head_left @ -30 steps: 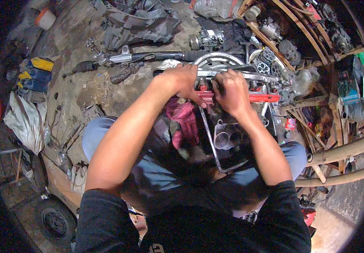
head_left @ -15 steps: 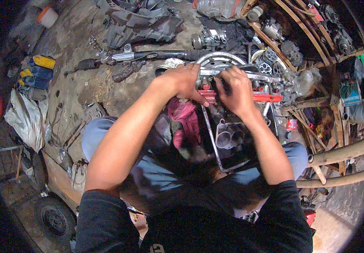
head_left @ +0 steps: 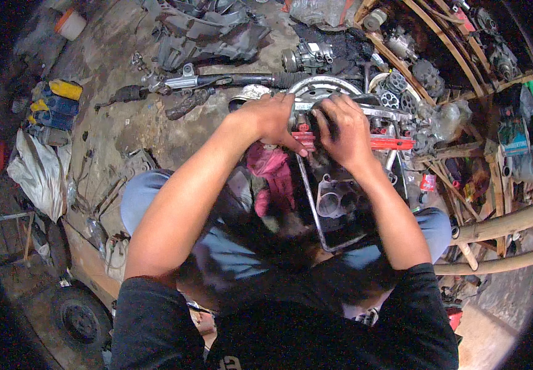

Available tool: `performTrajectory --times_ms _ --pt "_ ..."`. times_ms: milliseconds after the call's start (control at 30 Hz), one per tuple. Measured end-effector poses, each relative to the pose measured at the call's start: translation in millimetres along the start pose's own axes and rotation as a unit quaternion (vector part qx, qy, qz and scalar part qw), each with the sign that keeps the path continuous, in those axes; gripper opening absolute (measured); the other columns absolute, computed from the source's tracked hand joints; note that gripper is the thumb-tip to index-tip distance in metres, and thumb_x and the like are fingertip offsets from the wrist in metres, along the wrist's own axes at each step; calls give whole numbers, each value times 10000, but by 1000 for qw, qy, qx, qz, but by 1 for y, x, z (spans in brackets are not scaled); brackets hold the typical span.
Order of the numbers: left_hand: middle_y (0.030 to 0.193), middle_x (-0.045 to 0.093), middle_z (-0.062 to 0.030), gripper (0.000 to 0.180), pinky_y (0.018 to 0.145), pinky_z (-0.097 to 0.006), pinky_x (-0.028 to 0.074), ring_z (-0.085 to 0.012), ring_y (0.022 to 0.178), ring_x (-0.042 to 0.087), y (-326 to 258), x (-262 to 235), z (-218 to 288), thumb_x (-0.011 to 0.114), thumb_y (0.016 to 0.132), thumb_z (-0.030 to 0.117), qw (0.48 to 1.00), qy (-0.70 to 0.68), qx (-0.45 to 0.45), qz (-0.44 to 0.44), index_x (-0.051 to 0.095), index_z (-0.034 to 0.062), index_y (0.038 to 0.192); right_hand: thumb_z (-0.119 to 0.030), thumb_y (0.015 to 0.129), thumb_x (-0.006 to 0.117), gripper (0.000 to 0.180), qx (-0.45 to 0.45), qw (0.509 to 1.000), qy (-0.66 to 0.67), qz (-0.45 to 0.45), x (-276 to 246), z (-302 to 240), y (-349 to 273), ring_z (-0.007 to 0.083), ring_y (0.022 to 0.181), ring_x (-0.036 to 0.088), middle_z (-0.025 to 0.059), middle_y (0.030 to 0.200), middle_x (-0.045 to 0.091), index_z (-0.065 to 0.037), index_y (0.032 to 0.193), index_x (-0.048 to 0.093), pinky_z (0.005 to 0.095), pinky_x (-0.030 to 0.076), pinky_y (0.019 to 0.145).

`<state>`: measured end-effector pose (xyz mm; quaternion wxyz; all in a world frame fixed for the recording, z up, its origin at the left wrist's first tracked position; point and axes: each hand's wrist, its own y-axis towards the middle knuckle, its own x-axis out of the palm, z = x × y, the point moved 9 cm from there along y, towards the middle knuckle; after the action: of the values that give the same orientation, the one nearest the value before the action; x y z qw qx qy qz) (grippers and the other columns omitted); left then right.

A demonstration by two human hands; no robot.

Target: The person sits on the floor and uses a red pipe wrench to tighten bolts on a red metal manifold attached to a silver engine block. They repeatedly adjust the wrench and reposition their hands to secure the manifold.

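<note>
Before me lies a long metal assembly with a silver bar (head_left: 393, 113) along its far side and a red rail (head_left: 396, 143) along its near side. My left hand (head_left: 271, 120) grips its left end, thumb pressed on the red part and fingers over the far side. Close beside it, my right hand (head_left: 345, 126) is curled at the silver bar, fingers bent down; whatever is under the fingertips is hidden. Below the red rail are a bent metal rod frame (head_left: 316, 209) and a flat gasket-like plate (head_left: 335, 198) with round holes. A pink cloth (head_left: 269, 169) lies left of the frame.
A wheel rim (head_left: 316, 85) lies just beyond my hands. A long steering-rack-like part (head_left: 229, 80) and a pulley-fitted unit (head_left: 309, 55) are on the floor farther out. Wooden racks (head_left: 439, 28) and bamboo poles (head_left: 507, 222) stand right; a tire (head_left: 81, 317) lies lower left.
My right hand's fingers have shifted slightly at the silver bar. My left hand keeps its place on the assembly.
</note>
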<state>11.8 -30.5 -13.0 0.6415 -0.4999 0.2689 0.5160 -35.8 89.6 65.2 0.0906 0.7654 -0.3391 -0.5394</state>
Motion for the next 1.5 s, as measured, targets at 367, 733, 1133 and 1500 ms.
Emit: performTrajectory --times_ms 367,733,1133,1500 --pt "1456 482 -279 1309 1104 -455 438 -431 1310 513 -5 -7 7 845 570 727 1000 -8 -9 -5 339 -85 1463 -105 829 683 139 35 995 -66 -71 6 19 -2 398 894 647 201 884 685 -18 937 688 506 520 807" --pt "1118 702 -149 337 913 -445 526 -376 1047 662 -18 -63 18 792 801 225 967 -60 195 155 724 75 1095 -114 897 651 139 135 987 81 41 -1 57 -6 425 862 677 229 899 700 15 921 696 480 523 782" --pt "1038 710 -97 197 889 -414 543 -306 1018 683 -20 -47 15 742 806 81 937 -68 230 254 745 83 1003 -131 904 656 157 149 973 132 115 -4 66 -13 411 852 686 220 887 705 16 944 692 457 523 781" --pt "1125 646 -46 285 893 -389 525 -254 1071 608 -26 -23 25 598 829 147 889 157 261 341 670 124 1104 -169 898 654 183 183 971 123 97 0 72 -15 435 890 682 229 919 708 1 954 690 493 532 800"
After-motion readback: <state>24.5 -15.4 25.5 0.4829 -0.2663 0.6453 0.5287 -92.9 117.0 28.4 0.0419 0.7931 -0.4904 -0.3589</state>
